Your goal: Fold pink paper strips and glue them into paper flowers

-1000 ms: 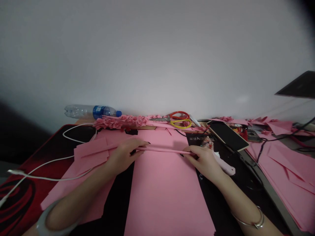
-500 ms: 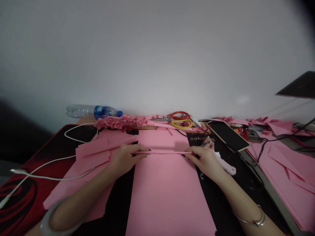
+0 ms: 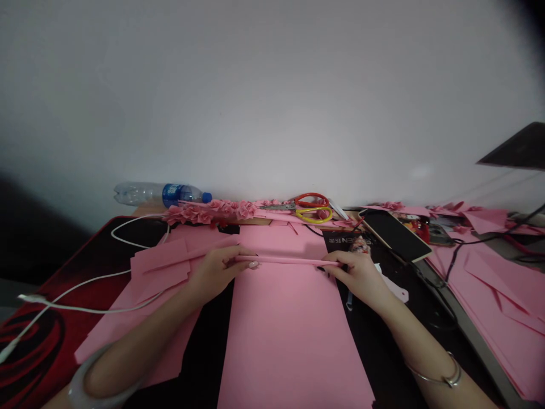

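Observation:
A thin rolled stick of pink paper (image 3: 287, 260) lies crosswise between my two hands, close above a long pink paper sheet (image 3: 293, 335). My left hand (image 3: 219, 270) pinches its left end between thumb and fingers. At the other end my right hand (image 3: 353, 272) pinches it the same way. The long sheet runs toward me over a black mat (image 3: 208, 352). Whether the stick touches the sheet is hard to tell.
Left of my hands are cut pink paper pieces (image 3: 159, 270) and a white cable (image 3: 93, 309). Along the wall lie a plastic bottle (image 3: 170, 194), pink paper flowers (image 3: 204, 211) and scissors (image 3: 313, 207). On the right are a phone (image 3: 395, 234) and more pink paper (image 3: 502, 295).
The paper stick has shifted slightly away from me along the sheet, and its right end shows more. My fingers have changed position a little; both hands still grip it.

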Demonstrator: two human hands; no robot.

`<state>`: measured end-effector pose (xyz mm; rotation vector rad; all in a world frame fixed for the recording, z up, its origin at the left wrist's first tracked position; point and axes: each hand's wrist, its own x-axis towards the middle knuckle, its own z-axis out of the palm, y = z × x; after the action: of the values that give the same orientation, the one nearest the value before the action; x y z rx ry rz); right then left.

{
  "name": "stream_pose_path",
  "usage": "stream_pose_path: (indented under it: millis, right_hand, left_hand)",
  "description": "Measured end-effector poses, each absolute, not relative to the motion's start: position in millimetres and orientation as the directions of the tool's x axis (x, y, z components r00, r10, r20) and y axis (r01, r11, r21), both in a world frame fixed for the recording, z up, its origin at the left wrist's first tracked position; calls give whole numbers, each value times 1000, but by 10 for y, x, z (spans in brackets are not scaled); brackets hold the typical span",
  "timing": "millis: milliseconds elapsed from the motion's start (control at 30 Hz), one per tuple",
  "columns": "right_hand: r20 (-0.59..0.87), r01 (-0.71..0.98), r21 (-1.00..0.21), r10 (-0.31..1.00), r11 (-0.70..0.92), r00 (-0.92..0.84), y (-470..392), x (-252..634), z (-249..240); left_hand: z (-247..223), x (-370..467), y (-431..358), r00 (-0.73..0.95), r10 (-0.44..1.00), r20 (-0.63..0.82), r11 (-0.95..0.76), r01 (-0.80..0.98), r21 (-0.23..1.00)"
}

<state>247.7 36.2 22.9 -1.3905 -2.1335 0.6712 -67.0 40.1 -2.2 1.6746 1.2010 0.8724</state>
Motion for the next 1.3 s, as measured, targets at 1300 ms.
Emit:
stream_pose_path:
  millis: [1300]
  right_hand:
    - [172, 114, -971, 949, 208, -265, 113, 2141, 216]
  left_hand:
    - [-67, -565, 279, 572, 751, 330, -628, 465, 624]
